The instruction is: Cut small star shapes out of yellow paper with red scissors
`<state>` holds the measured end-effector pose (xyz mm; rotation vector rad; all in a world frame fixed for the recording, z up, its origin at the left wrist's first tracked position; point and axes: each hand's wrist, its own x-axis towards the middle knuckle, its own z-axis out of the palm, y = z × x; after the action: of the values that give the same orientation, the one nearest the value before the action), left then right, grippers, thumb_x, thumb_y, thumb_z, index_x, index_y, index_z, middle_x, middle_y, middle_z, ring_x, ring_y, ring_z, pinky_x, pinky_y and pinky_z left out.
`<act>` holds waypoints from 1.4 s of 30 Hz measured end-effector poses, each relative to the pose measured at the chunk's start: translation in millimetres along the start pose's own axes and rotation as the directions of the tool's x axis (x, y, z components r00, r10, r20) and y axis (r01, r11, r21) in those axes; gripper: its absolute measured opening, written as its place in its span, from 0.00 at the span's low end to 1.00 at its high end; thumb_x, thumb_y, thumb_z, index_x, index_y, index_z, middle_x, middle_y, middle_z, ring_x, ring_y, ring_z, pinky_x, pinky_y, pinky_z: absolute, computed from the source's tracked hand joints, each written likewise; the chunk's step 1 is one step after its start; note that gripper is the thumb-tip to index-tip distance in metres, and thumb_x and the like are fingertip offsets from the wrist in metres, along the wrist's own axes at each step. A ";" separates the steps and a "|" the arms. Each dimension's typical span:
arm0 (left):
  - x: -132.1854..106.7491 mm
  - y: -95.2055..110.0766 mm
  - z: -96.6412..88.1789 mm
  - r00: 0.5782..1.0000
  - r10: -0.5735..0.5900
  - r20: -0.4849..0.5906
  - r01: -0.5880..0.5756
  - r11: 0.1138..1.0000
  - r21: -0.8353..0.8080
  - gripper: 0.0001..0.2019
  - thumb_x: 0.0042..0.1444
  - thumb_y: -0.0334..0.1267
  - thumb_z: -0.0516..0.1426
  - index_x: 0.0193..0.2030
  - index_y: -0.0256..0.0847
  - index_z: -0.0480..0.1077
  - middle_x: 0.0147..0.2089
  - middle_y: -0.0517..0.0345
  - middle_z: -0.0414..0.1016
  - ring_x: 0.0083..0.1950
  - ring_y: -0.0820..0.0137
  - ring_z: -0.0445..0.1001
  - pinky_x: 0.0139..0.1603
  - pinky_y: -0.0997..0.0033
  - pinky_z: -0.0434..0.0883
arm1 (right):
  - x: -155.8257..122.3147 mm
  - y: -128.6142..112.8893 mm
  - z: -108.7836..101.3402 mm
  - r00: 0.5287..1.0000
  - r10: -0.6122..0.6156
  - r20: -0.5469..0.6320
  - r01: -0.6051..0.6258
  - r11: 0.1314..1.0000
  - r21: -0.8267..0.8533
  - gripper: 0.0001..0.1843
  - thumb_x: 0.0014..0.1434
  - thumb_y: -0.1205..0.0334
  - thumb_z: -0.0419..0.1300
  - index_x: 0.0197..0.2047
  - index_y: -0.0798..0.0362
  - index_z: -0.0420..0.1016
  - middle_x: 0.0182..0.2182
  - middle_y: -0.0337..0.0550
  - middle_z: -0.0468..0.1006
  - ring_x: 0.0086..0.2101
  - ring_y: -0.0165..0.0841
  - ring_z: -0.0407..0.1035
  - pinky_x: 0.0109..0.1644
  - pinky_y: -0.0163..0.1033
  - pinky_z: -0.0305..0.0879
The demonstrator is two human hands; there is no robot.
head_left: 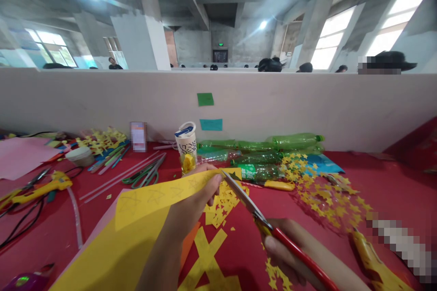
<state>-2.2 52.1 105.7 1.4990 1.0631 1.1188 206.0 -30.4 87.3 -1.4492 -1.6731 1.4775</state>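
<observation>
My left hand (205,186) pinches a long strip of yellow paper (153,198) that has stars drawn on it in pencil. A star-shaped opening shows near the strip's right end. In my right hand (285,245) are red-handled scissors (244,193), their blade tips touching the strip beside my left thumb. Under the strip lie yellow paper scraps (223,204), and crossed yellow strips (206,257) rest nearer to me. A large yellow sheet (112,245) spreads beneath my left forearm. Small yellow cut-out stars (275,273) sit below my right hand.
Green plastic bottles (259,145) lie along the white partition (102,100), beside a paper cup (186,143). Yellow stars (324,191) are strung out at right, near a yellow glue gun (368,250). Another glue gun (51,186) and green-handled scissors (146,173) lie left on the red tabletop.
</observation>
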 end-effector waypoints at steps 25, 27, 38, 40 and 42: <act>-1.2 -1.7 -2.7 0.997 0.018 0.072 -0.011 0.995 -0.101 0.09 0.56 0.38 0.54 0.27 0.37 0.68 0.25 0.61 0.67 0.23 0.78 0.62 0.23 0.77 0.61 | -2.6 9.0 -2.0 0.997 0.005 0.075 -0.008 0.999 0.037 0.30 0.58 0.32 0.49 0.25 0.52 0.57 0.15 0.31 0.61 0.16 0.20 0.53 0.19 0.28 0.46; -1.5 -2.3 -3.5 0.997 0.019 0.079 -0.011 0.994 -0.105 0.10 0.57 0.38 0.54 0.27 0.37 0.69 0.26 0.60 0.68 0.23 0.77 0.63 0.24 0.77 0.62 | -3.6 10.1 -3.0 0.996 0.007 0.089 -0.010 1.000 0.028 0.31 0.57 0.31 0.48 0.25 0.53 0.58 0.15 0.31 0.61 0.16 0.21 0.54 0.19 0.28 0.47; -2.3 -7.3 -8.0 0.992 0.022 0.121 -0.002 0.986 -0.165 0.10 0.58 0.39 0.56 0.29 0.37 0.71 0.27 0.60 0.68 0.25 0.77 0.64 0.25 0.77 0.63 | -16.9 28.5 4.5 0.998 0.001 -0.060 0.004 0.997 0.074 0.23 0.61 0.39 0.52 0.35 0.52 0.67 0.25 0.36 0.69 0.25 0.27 0.63 0.30 0.33 0.61; -1.7 -7.2 -8.0 0.992 0.024 0.123 -0.005 0.988 -0.156 0.10 0.58 0.39 0.56 0.28 0.37 0.71 0.26 0.60 0.68 0.24 0.77 0.64 0.24 0.77 0.63 | -18.9 22.9 5.3 0.997 0.004 -0.079 0.001 0.998 0.057 0.23 0.61 0.38 0.51 0.34 0.52 0.66 0.25 0.36 0.69 0.26 0.28 0.64 0.32 0.34 0.62; -1.2 -7.0 -8.0 0.993 0.013 0.117 0.004 0.990 -0.140 0.10 0.58 0.39 0.56 0.28 0.37 0.71 0.25 0.61 0.68 0.24 0.77 0.64 0.24 0.77 0.62 | -18.4 19.4 5.1 0.996 0.020 -0.084 -0.018 0.999 0.029 0.24 0.61 0.37 0.50 0.34 0.52 0.65 0.25 0.37 0.69 0.26 0.28 0.64 0.32 0.34 0.62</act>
<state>-10.9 53.6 99.7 1.4382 0.8827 1.0719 215.1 -51.8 73.2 -1.4951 -1.5859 1.4244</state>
